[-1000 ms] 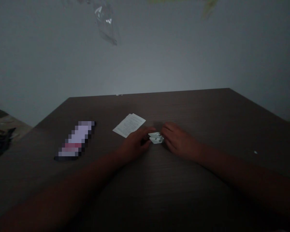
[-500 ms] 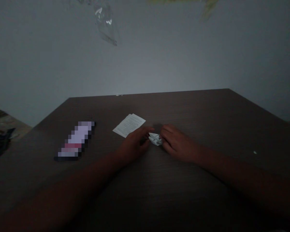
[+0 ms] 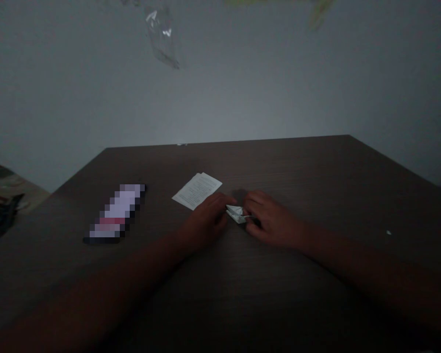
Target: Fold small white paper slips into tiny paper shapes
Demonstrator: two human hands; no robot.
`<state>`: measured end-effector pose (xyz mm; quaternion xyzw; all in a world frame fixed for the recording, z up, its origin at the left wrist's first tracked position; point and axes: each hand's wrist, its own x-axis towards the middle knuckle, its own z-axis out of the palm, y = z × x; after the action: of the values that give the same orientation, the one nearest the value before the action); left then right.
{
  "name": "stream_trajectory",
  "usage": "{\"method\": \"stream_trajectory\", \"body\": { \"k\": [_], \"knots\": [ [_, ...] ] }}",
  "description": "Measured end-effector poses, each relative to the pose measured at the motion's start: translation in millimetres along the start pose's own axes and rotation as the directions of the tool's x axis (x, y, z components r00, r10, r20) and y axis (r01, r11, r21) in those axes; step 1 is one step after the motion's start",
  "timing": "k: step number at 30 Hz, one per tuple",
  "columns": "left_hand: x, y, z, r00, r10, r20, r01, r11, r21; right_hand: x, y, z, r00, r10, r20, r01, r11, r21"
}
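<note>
A small piece of folded white paper (image 3: pixel 236 214) with pointed flaps lies between my two hands, just above the dark tabletop or on it; I cannot tell which. My left hand (image 3: pixel 206 220) pinches its left end, fingers bent over the top. On the other side, my right hand (image 3: pixel 270 218) grips the right end between thumb and curled fingers, and a thin edge of paper shows at those fingertips. Partly behind my left hand lies a printed paper sheet (image 3: pixel 196 190), flat on the table.
A phone with a blurred-out screen (image 3: pixel 117 211) lies on the left of the brown wooden table (image 3: pixel 279 166). A tiny white scrap (image 3: pixel 388 232) sits far right. Behind the table rises a pale wall (image 3: pixel 242 88), where a clear plastic bag (image 3: pixel 162 37) hangs.
My right fingers have shifted slightly on the folded paper, and its right end now shows a thin edge at the fingertips. My left fingers have closed a little further over it.
</note>
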<state>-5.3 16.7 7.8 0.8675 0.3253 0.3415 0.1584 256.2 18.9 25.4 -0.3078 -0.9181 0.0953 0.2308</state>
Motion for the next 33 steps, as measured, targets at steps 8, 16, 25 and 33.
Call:
{"method": "stream_trajectory", "body": {
  "k": [8,16,25,33],
  "knots": [
    [2,1,-0.6,0.998,-0.02,0.062,0.022,0.999,-0.028,-1,0,2,1.0,0.013,-0.021,-0.013,1.0,0.023],
    [1,3,-1.6,0.995,-0.048,0.083,0.051,0.998,-0.04,-2,1,11,0.981,0.073,-0.181,-0.046,0.988,0.145],
    [-2,-3,1.5,0.997,-0.05,0.059,0.054,0.996,-0.073,-1,1,8,0.972,0.12,-0.201,-0.069,0.967,0.245],
    [-3,-3,1.3,0.995,-0.074,0.06,0.077,0.995,-0.063,-2,-1,9,0.964,0.175,-0.2,-0.125,0.962,0.241]
  ]
}}
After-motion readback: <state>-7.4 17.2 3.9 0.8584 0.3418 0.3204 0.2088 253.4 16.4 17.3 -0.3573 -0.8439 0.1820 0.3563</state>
